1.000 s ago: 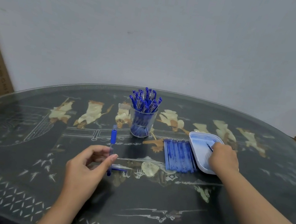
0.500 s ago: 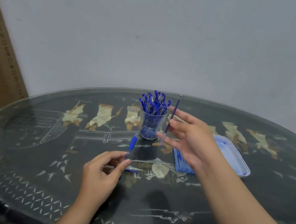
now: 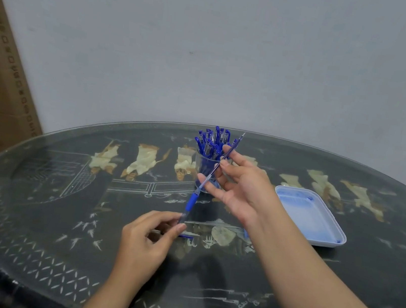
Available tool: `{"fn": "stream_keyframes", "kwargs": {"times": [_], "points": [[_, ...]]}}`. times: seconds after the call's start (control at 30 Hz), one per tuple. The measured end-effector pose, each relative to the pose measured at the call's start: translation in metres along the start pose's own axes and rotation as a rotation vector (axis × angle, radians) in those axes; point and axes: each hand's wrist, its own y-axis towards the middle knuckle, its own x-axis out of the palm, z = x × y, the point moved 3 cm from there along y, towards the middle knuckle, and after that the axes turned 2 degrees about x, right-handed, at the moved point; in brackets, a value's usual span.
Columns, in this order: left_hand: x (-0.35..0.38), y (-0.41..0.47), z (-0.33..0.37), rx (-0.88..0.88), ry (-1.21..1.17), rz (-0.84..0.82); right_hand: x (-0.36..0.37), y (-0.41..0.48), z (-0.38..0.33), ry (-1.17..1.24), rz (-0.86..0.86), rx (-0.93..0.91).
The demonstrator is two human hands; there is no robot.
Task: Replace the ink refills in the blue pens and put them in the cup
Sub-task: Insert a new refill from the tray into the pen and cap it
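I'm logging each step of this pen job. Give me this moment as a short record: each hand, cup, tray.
left hand: pinches the pen barrel low down, tilted above the table
right hand: pinches the refill, its lower end at the barrel's top
cup: upright, packed with pens, behind the hands
tray: on the table, right of the cup

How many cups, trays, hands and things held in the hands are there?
cup: 1
tray: 1
hands: 2, left hand and right hand
pen barrel, held: 1
refill, held: 1
Total: 6
The pens in the cup are too bunched to count.
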Motion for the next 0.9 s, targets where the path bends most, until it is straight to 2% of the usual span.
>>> {"fn": "stream_keyframes", "kwargs": {"times": [0.13,0.3,0.5,0.63,0.9], "points": [[0.000,0.000,0.000,0.005,0.001,0.004,0.000,0.000,0.000,-0.034,-0.005,-0.028],[0.000,-0.001,0.000,0.002,0.025,-0.002,0.003,-0.007,0.000,-0.146,-0.034,-0.146],[0.000,0.001,0.003,0.001,0.030,0.021,0.006,-0.011,0.005,-0.498,-0.050,-0.338],[-0.001,0.001,0.000,-0.047,0.000,0.053,0.003,-0.009,0.017,-0.770,-0.054,-0.387],[-0.006,0.002,-0.006,-0.131,-0.052,0.073,0.007,-0.010,0.034,-0.992,-0.137,-0.442]]}}
